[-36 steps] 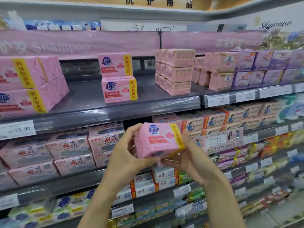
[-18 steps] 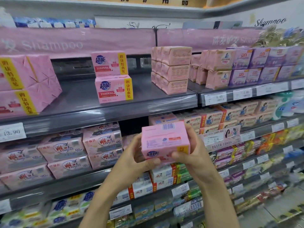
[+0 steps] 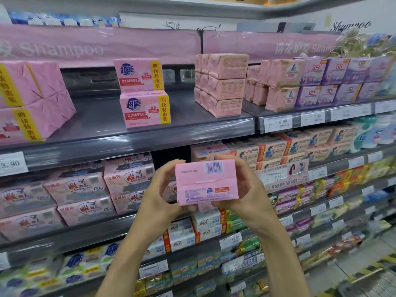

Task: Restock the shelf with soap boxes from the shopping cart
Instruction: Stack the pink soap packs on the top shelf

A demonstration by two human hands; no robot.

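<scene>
Two hands hold one pink soap box [image 3: 205, 182] below the grey shelf [image 3: 102, 118]. The left hand [image 3: 159, 192] grips its left end, the right hand [image 3: 246, 189] its right end, fingers curled round it. A second ago its front with the blue name faced us; now it is flipped and the barcode shows. I think it must turn back before going up by the two same boxes [image 3: 142, 93] on that shelf.

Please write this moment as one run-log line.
hands: left hand and right hand grip pink soap box | box: barcode side toward camera | placed: no
</scene>
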